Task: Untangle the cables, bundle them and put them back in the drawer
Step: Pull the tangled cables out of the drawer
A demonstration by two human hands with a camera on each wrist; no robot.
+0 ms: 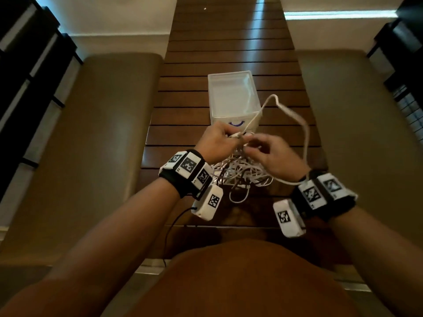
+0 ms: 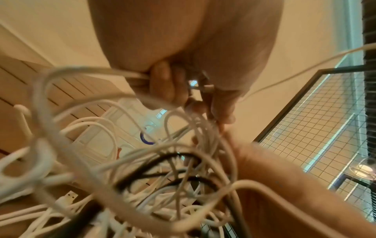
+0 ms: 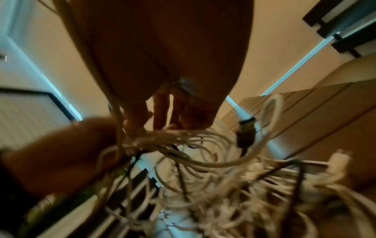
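A tangle of white and black cables (image 1: 242,172) hangs over the wooden slatted table (image 1: 183,106), lifted by both hands. My left hand (image 1: 217,140) grips a white cable near its plug. My right hand (image 1: 272,156) pinches strands at the top of the tangle, fingers curled. One long white cable (image 1: 304,131) loops up past the drawer and back over my right wrist. The clear plastic drawer (image 1: 233,99) with a purple handle stands just beyond the hands and looks empty. In the left wrist view my fingers (image 2: 162,85) curl round white cables (image 2: 126,75). In the right wrist view, blurred cables (image 3: 183,140) hang from my fingertips (image 3: 132,122).
Brown cushioned benches (image 1: 80,145) flank the table on both sides. Dark shelving (image 1: 27,76) stands at the far left and right. A thin black wire (image 1: 174,227) runs from my left wrist camera down past the table's near edge.
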